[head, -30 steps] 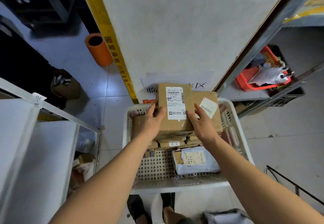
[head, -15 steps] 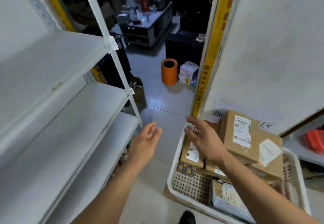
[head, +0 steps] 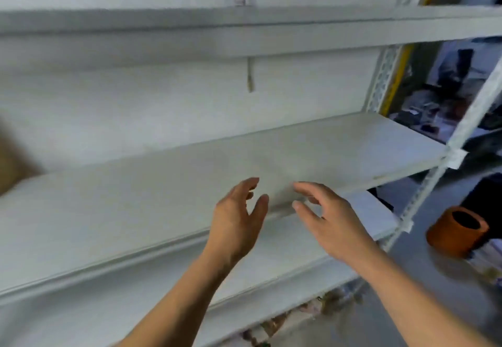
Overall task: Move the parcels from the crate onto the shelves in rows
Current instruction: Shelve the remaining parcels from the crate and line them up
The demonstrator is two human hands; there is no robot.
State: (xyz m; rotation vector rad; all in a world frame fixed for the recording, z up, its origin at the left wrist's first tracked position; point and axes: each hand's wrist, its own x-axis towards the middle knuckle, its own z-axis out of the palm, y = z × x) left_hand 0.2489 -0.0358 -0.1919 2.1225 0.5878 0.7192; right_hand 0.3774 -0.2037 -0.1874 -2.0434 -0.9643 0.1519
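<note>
2 relaxed hands, left hand (head: 236,219) and right hand (head: 330,221), before white shelf (head: 135,205)

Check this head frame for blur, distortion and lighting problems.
Head view: motion blur smears the whole frame, most at the left edge, where a brown shape is unreadable. Wide-angle distortion bows the white shelf edges. Lighting is soft and even, no glare. Left hand and right hand stay fairly legible.

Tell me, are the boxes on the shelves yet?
Hardly any, as far as this view shows. The middle shelf looks bare where the hands reach; a blurry brown shape at its left end might be a parcel. The left hand and right hand are open and hold nothing. The crate is out of view, so filling the rows seems mostly still ahead.
</note>
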